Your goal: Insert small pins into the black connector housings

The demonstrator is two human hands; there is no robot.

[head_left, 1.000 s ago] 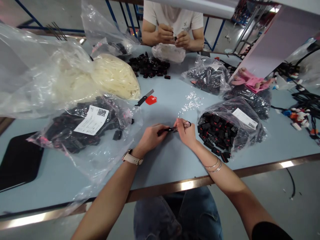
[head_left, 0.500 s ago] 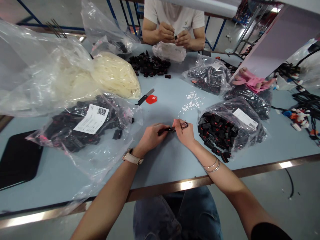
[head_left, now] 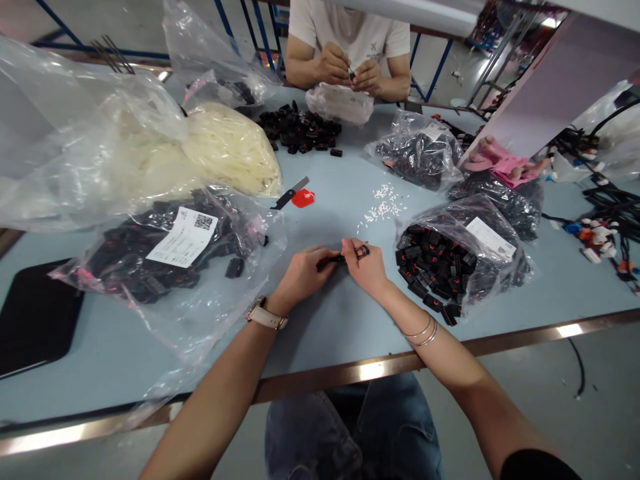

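Observation:
In front of me over the table, my left hand (head_left: 311,270) is closed around a small black piece (head_left: 326,263), which looks like a connector housing. My right hand (head_left: 366,267) is closed on a slim black tool with a looped end (head_left: 362,251). The tool's tip points left and meets the black piece; my fingers hide much of both. Beyond my hands lie many tiny white pieces (head_left: 384,208), scattered on the table. To the right of my right hand, black connector housings (head_left: 436,263) with red parts spill from an open clear bag (head_left: 493,257).
A black-bladed knife (head_left: 286,198) lies by a red tag (head_left: 303,198). At left are a labelled bag of black parts (head_left: 165,267), a bag of cream-coloured strips (head_left: 233,150) and a black tablet-like slab (head_left: 37,320). Opposite, a co-worker's hands (head_left: 350,70) hold a small part.
My right hand and the looped tool have shifted slightly left, closer to my left hand. My left hand stays almost where it was.

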